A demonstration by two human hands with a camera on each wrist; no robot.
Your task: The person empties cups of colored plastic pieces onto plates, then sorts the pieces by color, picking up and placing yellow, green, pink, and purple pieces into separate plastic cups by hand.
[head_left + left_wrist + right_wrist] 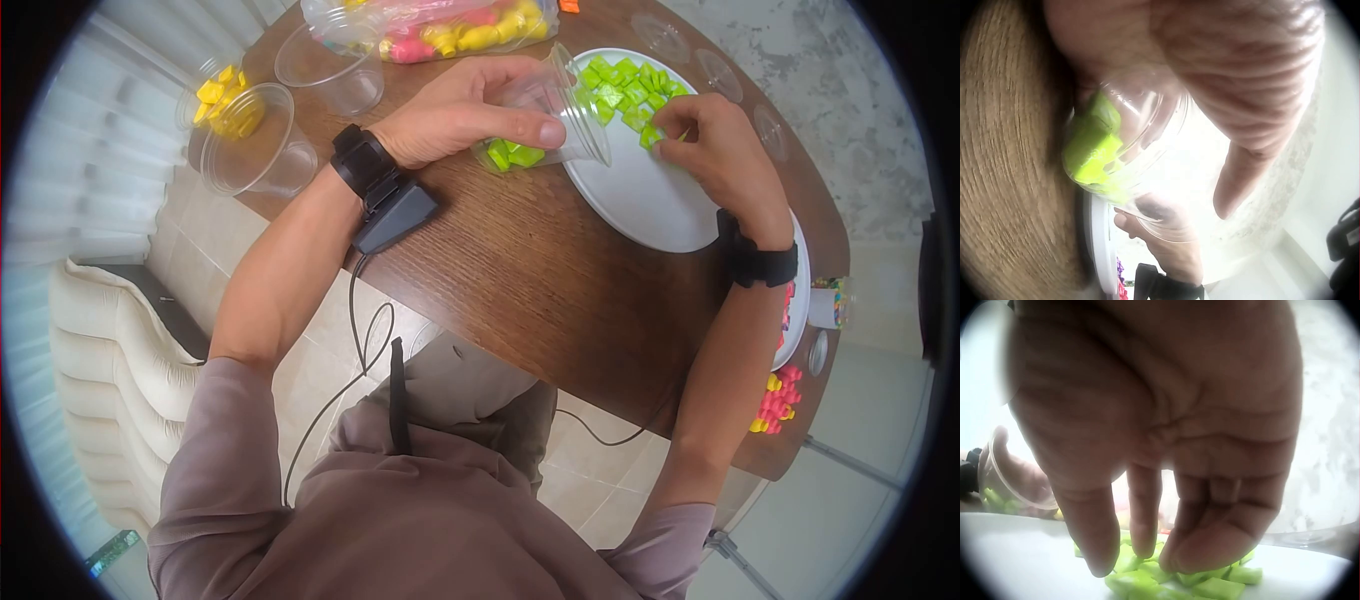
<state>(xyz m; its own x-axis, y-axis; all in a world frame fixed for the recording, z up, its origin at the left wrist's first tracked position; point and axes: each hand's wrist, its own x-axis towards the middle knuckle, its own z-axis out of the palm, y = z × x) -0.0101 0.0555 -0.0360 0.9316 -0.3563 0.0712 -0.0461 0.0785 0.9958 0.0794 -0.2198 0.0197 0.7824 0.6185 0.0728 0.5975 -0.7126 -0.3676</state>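
Note:
My left hand (470,115) grips a clear plastic cup (572,110), tipped on its side with its mouth toward the plate. Several green wrapped candies (513,154) lie inside it near the bottom; the left wrist view shows them through the cup wall (1147,112). On the white plate (640,205) is a heap of similar green candies (625,88). My right hand (722,150) reaches down over the heap's near edge, its thumb and forefinger pinching a green candy (649,136). In the right wrist view, the fingertips (1099,559) are down among the candies (1216,589).
Clear cups (262,140) stand at the left, one with yellow candies (222,100). A bag of yellow and pink candies (470,35) lies at the back. Beyond my right forearm are another white plate (797,325) and pink and yellow pieces (777,400). Clear lids (718,75) lie along the far right edge.

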